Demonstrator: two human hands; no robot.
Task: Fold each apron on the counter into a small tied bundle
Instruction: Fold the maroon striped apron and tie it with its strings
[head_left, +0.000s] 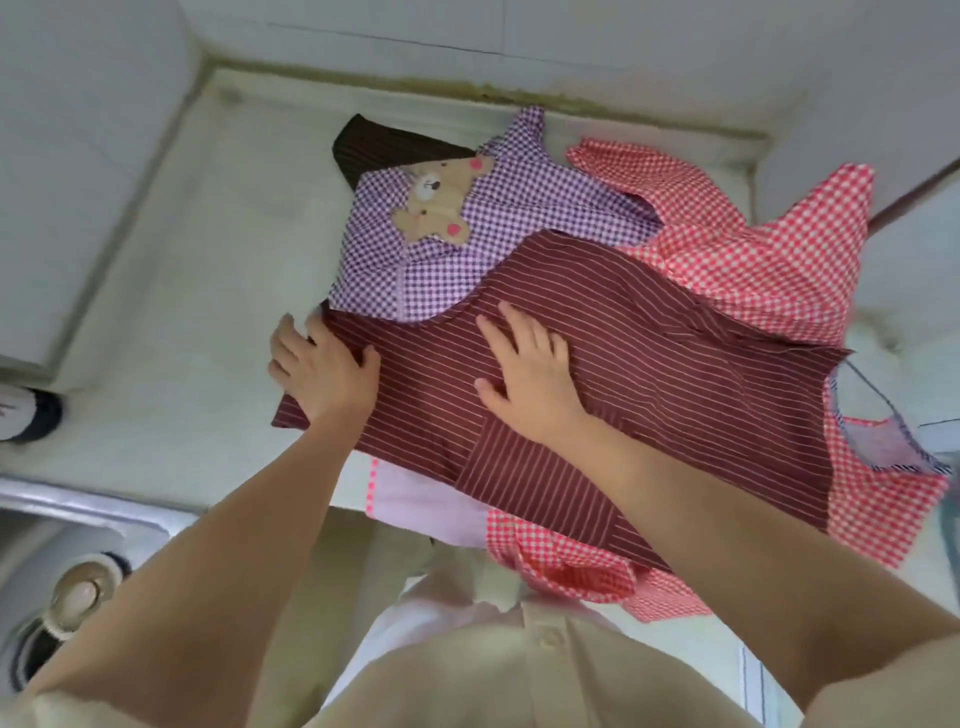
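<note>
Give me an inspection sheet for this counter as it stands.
Surface: pale counter, its middle covered by cloth.
Job's things: maroon striped apron spread on top; purple checked apron with a bear patch and red checked apron partly under it; none bundled yet.
Clutter: dark striped cloth behind the purple one.
Hands: left hand rests on the maroon apron's left edge; right hand lies flat on its middle.
Cables: nothing seen.
Surroundings: steel sink with a drain plug at lower left; pale wall behind.
</note>
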